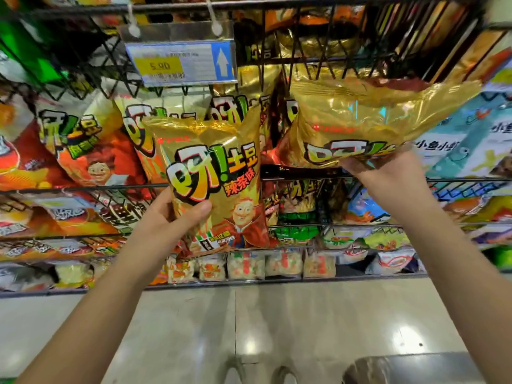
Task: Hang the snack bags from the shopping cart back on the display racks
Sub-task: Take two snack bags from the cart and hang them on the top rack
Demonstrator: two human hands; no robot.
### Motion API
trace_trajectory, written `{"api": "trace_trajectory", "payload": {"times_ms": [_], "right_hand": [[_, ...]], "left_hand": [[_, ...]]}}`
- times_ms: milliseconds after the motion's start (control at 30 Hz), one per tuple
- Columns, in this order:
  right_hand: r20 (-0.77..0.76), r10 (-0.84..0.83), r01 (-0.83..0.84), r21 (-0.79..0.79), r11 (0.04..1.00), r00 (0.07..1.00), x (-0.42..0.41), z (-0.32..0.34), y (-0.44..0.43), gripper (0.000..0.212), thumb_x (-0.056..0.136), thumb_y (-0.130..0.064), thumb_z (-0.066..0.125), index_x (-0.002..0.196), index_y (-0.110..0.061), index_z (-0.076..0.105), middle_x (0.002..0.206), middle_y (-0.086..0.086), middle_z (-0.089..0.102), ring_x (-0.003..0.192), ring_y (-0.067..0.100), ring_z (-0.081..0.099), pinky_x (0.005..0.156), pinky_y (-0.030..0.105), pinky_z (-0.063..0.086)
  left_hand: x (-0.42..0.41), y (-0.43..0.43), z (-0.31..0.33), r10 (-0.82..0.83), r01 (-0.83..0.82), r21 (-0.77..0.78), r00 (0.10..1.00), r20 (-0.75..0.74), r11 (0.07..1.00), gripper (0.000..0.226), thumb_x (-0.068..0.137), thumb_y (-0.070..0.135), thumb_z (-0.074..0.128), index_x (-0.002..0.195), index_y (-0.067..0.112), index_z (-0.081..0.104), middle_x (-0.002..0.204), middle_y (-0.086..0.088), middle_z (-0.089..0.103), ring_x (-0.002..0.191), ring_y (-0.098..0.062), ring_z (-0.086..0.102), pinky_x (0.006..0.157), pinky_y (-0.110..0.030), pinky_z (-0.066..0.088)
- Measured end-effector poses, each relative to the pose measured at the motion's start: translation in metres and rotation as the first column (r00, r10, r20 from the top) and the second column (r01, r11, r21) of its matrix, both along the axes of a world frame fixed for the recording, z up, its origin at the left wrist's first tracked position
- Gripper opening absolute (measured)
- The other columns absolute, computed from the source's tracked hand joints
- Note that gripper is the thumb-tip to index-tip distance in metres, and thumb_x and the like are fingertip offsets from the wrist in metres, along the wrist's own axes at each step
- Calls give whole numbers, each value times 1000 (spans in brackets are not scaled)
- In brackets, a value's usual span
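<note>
We hold two gold foil snack bags: our left hand (177, 214) grips the upright bag (216, 167) below the blue-and-yellow price tag (181, 63), our right hand (388, 173) grips the tilted bag (374, 120) right of it.

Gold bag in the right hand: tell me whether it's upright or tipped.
Tipped. The gold bag leans top-first toward the rack, its logo squashed by the angle; the right hand grips it from below.

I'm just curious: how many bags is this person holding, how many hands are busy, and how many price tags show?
Gold snack bags held: 2, left bag and right bag
Hands gripping: 2, left hand and right hand
Price tag: 1
Total: 5
</note>
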State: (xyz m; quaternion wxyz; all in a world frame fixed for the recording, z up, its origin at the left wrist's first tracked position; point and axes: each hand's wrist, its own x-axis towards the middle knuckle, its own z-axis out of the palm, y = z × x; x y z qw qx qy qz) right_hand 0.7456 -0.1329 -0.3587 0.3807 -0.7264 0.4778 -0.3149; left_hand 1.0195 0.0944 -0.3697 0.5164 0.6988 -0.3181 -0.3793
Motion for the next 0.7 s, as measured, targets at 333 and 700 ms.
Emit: {"api": "trace_trajectory", "payload": {"times_ms": [333,700], "right_hand": [[-160,138,-152,-78,985,977,11,-7,-13,53,92,-31,75,136,-19,49,123,-13,62,117,6,55,102,29,43],[-372,126,-151,-37,988,920,10,-13,-37,56,90,-57,67,130,-21,55,118,-3,65,108,20,60,89,37,49]], "left_hand": [[-4,-8,1,9,-9,23,1000,26,1000,36,79,37,69,115,35,65,98,24,76,87,9,70,72,-14,48],[-3,-16,9,-27,22,58,995,97,998,45,75,46,70,119,41,63,107,30,73,96,12,67,82,-20,45]]}}
